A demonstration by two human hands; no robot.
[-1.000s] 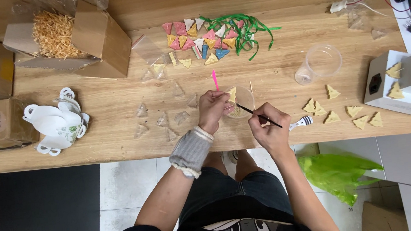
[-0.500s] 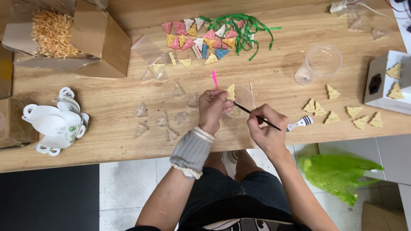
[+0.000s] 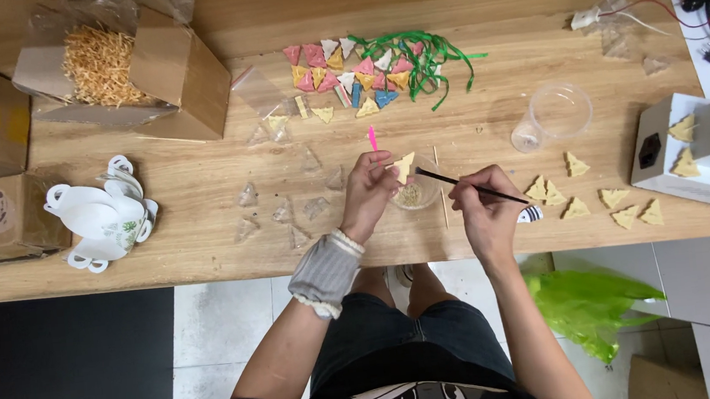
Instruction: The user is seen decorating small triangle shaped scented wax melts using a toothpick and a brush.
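Triangle piece [image 3: 404, 167], pale yellow, is sitting pinched in the left hand [image 3: 367, 194] over a small clear cup [image 3: 413, 194] near the desk's [image 3: 200, 187] front edge, unmoved since a moment ago. Right hand [image 3: 480, 210] is staying closed around a thin black brush [image 3: 465, 185], whose tip is now touching the piece.

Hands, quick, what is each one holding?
Left hand: closed on a small yellow triangle.
Right hand: closed on a thin dark brush.
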